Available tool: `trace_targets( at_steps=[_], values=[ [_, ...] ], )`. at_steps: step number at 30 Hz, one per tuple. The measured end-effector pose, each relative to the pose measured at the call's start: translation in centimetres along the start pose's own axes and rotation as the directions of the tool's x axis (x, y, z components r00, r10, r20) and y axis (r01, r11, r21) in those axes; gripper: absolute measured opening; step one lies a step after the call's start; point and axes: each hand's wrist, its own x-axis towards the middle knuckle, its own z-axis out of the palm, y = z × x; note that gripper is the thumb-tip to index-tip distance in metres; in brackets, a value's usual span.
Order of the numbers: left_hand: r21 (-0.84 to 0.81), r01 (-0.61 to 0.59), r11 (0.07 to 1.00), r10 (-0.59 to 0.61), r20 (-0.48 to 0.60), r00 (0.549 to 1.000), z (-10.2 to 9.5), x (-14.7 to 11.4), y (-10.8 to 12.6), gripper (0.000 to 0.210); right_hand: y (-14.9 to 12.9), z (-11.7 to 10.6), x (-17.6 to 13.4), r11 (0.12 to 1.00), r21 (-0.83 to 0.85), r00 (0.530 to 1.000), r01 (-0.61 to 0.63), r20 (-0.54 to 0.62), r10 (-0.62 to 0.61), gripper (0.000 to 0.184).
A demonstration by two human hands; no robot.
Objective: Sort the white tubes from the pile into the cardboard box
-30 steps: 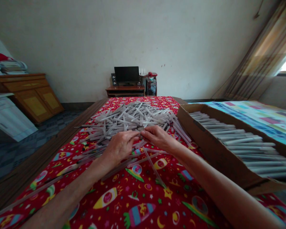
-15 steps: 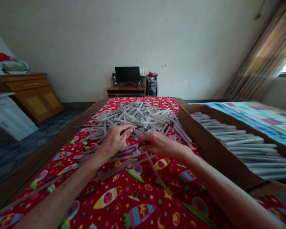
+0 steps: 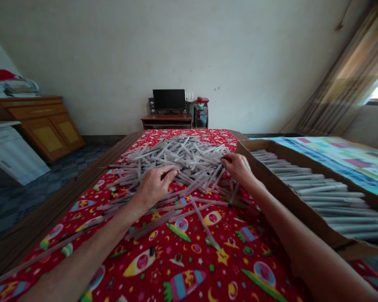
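Observation:
Long, thin, translucent plastic tubes lie in a loose heap (image 3: pixel 182 153), some with dark ends, on a red patterned cloth (image 3: pixel 182 268). My left hand (image 3: pixel 156 184) is at the near edge of the heap, thumb and fingers pinched together; what they hold, if anything, is hidden. At the heap's right edge, my right hand (image 3: pixel 239 167) has its fingertips closed among the tubes, and I cannot make out what is in them. Blurred tubes lie just below it. A single tube (image 3: pixel 204 224) slants across the cloth in front, and a small black cap (image 3: pixel 152 251) lies nearer to me.
On the right stands a long open cardboard box (image 3: pixel 283 201) with similar tubes (image 3: pixel 330 191) laid side by side. Beyond it is a bed with a checked cover (image 3: pixel 343 155). A desk with a monitor (image 3: pixel 168 100) is against the far wall; a wooden cabinet (image 3: pixel 50 130) stands left.
My right hand has moved away from my left, right and forward to the heap's right edge. Several tubes now lie blurred below it. A black cap has appeared on the cloth. My left hand stays put.

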Motion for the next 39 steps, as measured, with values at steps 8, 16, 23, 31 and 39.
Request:
trace_targets(
  at_steps=[8, 16, 23, 31, 39],
  values=[
    [-0.006, -0.023, 1.0, 0.023, -0.002, 1.0, 0.3, 0.1, -0.1, 0.031, 2.5, 2.8, 1.0, 0.977, -0.204, 0.989, -0.065, 0.118, 0.09, 0.028],
    [-0.015, -0.018, 1.0, 0.018, 0.004, 1.0, 0.3, 0.0, 0.0, 0.032, 2.1, 2.9, 0.5, 0.97, -0.242, 0.993, -0.002, 0.118, 0.031, 0.026],
    [-0.018, -0.028, 0.999, 0.028, 0.009, 1.0, 0.6, -0.1, 0.0, 0.031, -2.1, 0.4, 0.2, 0.97, 0.166, 0.984, 0.176, -0.032, -0.173, 0.018],
    [0.002, -0.038, 0.999, 0.038, 0.02, 0.999, 0.8, -0.2, 0.2, 0.029, -6.7, -0.7, -1.1, 0.797, 0.58, 0.944, 0.168, 0.139, -0.3, 0.024],
    [0.015, -0.056, 0.998, 0.056, 0.017, 0.998, 1.1, -0.2, 0.4, 0.025, -8.3, -2.1, -2.5, 0.77, 0.473, 0.87, 0.427, 0.016, -0.493, 0.027]
  ],
)
